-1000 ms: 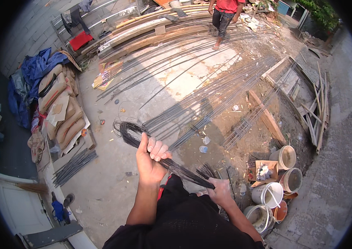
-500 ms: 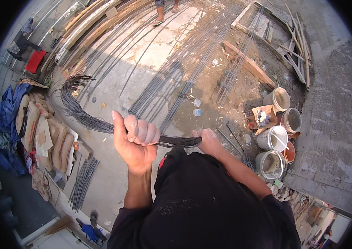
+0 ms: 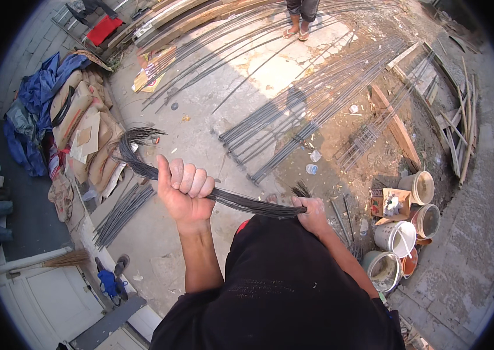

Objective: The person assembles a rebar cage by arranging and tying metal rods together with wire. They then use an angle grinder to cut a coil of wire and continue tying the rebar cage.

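A bundle of thin black wire (image 3: 253, 204) stretches between my two hands in front of my chest. My left hand (image 3: 184, 189) is wrapped round it with the thumb pointing up. Beyond that hand the wire sags left and curls up into a frayed, loose end. My right hand (image 3: 311, 214) closes round the other end, and a short tuft of wire sticks up above its fingers. The bundle slopes slightly down from left to right.
Long steel bars (image 3: 282, 119) lie on the concrete ahead, where a person in sandals (image 3: 303, 34) stands. Paper sacks (image 3: 86, 128) with a blue tarp (image 3: 43, 87) are piled at left. Buckets (image 3: 396, 236) stand at right, near a wooden beam (image 3: 396, 127). Short rods (image 3: 123, 216) lie left of me.
The view has swung left, so the surroundings sit further right. My hands are further apart, with more wire between them and less trailing left. A tuft now shows above my right hand.
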The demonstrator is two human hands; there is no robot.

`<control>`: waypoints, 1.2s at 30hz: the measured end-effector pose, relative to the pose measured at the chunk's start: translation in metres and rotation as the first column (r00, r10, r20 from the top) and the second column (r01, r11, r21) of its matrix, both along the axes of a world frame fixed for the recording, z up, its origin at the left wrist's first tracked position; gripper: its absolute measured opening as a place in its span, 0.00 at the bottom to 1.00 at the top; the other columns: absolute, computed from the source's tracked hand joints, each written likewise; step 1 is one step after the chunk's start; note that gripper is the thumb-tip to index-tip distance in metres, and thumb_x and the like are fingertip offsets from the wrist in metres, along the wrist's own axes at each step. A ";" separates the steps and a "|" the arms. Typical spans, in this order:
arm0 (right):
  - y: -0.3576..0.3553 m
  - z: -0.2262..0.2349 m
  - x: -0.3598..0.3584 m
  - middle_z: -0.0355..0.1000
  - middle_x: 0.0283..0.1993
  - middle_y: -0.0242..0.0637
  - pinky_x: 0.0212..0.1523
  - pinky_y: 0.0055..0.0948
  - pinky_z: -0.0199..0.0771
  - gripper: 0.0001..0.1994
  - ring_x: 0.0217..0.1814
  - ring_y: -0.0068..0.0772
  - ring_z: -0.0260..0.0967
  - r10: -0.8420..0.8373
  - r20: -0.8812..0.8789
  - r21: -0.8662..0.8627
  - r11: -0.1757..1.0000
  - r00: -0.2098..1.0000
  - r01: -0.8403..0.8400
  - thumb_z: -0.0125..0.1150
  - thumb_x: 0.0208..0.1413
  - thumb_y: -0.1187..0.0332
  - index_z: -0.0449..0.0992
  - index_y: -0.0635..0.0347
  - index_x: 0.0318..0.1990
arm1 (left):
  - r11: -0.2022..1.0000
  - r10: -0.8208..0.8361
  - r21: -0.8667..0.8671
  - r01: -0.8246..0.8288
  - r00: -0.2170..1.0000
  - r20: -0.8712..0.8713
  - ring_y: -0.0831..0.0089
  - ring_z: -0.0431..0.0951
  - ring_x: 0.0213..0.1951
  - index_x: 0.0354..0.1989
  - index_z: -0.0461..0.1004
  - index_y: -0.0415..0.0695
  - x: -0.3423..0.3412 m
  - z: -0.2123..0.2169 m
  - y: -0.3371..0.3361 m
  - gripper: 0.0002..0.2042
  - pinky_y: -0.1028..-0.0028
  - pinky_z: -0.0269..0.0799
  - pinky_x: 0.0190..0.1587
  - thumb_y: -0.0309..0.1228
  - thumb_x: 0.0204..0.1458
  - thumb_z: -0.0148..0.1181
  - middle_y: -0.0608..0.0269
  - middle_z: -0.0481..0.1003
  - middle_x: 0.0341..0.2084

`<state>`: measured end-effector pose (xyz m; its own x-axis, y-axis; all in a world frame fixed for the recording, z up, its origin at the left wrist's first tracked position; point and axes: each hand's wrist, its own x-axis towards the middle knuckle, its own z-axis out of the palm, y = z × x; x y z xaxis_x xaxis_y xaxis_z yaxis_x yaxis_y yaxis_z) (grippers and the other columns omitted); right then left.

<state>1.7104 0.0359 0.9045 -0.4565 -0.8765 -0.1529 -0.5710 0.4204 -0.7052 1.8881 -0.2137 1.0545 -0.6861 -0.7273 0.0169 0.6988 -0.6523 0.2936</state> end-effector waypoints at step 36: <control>-0.014 0.132 -0.040 0.58 0.22 0.20 0.23 0.19 0.43 0.15 0.21 0.11 0.48 -0.048 0.178 -0.414 0.902 0.983 0.119 0.54 0.72 0.64 0.81 0.67 0.52 | 0.989 -0.051 0.142 -0.039 0.814 0.578 0.86 0.48 0.14 0.36 0.74 0.39 -0.033 -0.078 0.066 0.19 0.77 0.43 0.17 0.45 0.70 0.54 0.79 0.53 0.14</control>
<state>1.6703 0.0221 1.0369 -0.5313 -0.8347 0.1450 -0.4116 0.1047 -0.9053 1.8552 -0.1476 0.9767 -0.5402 -0.6867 -0.4865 0.4240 -0.7215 0.5475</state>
